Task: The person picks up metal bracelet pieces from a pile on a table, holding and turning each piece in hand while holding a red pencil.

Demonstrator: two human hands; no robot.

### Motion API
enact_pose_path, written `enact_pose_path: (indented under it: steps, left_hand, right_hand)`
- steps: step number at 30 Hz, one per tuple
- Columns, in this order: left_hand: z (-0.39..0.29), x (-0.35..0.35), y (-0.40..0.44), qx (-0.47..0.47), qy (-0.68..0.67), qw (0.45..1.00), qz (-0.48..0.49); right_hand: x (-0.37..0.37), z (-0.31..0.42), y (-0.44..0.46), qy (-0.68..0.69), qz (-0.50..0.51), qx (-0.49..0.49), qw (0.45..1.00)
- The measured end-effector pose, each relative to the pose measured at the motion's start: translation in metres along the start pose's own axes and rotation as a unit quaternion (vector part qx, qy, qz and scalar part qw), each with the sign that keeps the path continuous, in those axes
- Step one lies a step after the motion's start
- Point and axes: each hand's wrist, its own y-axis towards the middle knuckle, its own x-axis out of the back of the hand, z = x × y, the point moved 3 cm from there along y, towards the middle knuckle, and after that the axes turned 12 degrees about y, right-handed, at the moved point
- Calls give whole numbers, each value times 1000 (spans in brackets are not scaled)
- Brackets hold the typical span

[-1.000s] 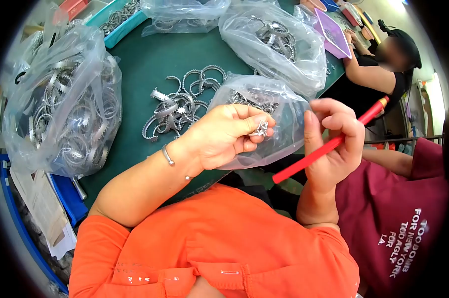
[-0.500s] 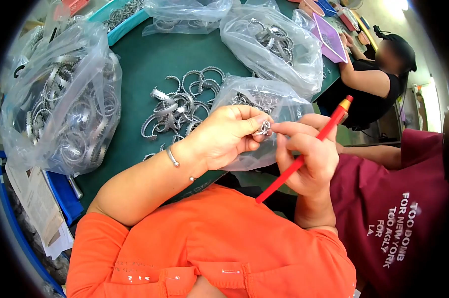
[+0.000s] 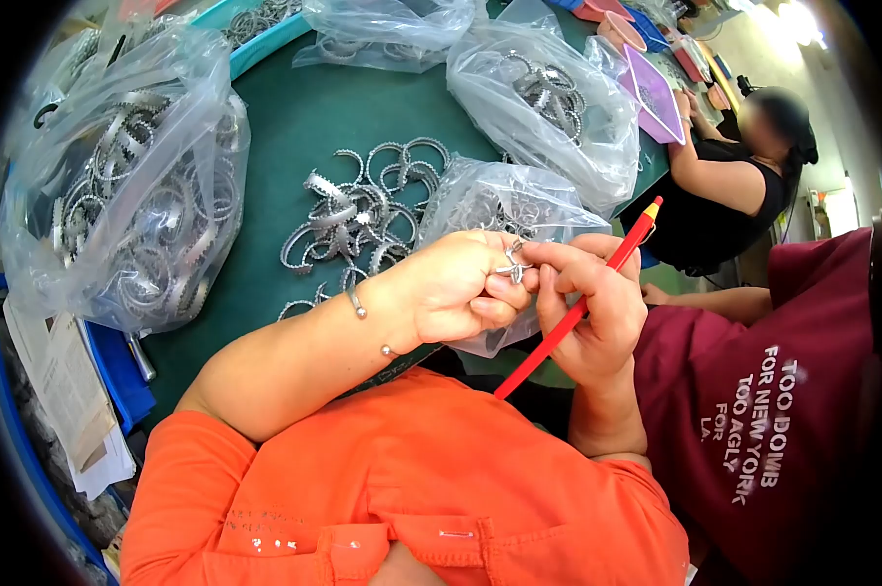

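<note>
Small silver metal pieces [image 3: 513,265] are pinched between the fingertips of my left hand [image 3: 460,288]. My right hand [image 3: 597,308] holds a red pencil [image 3: 568,322] slanting across its fingers, its thumb and forefinger close against the same pieces. Whether the right fingertips grip a piece is too small to tell. Just behind my hands lies an open plastic bag [image 3: 470,195] with small metal parts in it. Left of that bag, a loose pile of toothed metal bands [image 3: 358,215] rests on the green table [image 3: 299,112].
Large clear bags of metal bands stand at the left [image 3: 138,205] and back right [image 3: 548,98]. A teal basket [image 3: 255,49] and a purple basket [image 3: 653,93] are farther back. One person in black [image 3: 729,190] and another in maroon [image 3: 753,391] sit at the right.
My right hand has moved left with the pencil and come up to the metal pieces in my left hand. My left hand has turned slightly, its fingers curled more. The view has shifted a little.
</note>
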Motion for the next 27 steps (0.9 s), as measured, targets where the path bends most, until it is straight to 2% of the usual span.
enact_pose_path:
  steps: [7,10,11,13,14,15,17,19,20,22,24,25,27]
  left_hand:
    - [-1,-5,-2,3,-2,999,-37]
    - [1,1,-1,1,-7,1000,5]
    - [1,4,0,-35,21,999,26]
    - [-3,-2,-2,-75,50,995,47]
    - [-11,-2,-3,-140,166,974,-66]
    - [-19,-4,-9,-201,276,923,-178]
    - [-31,-12,-16,-205,383,877,-207]
    - [-39,-17,-22,-184,539,798,-197]
    - [-42,-18,-24,-182,536,800,-198]
    - [-45,-22,-27,-189,608,749,-183]
    - [-45,-22,-28,-211,576,771,-174]
    - [-46,-22,-28,-232,542,790,-165]
    - [-48,-17,-26,-237,521,804,-159]
  right_hand:
    - [-3,-5,-6,29,-38,7,999]
    - [-2,-3,-5,31,-23,2,999]
    - [-2,-3,-5,31,-23,2,999]
    - [1,-2,-4,26,-87,13,996]
    - [5,-2,-5,4,-105,10,994]
    - [9,-2,-7,-24,-102,22,994]
    - [15,-3,-5,-43,-127,25,991]
    - [18,0,-7,-76,-131,-1,988]
    - [17,-2,-6,-51,-154,-6,987]
    - [16,-3,-6,-27,-178,-11,984]
    - [16,-8,-8,20,-170,-110,979]
    - [16,-7,-9,19,-168,-112,979]
    - [14,-12,-12,63,-163,-210,962]
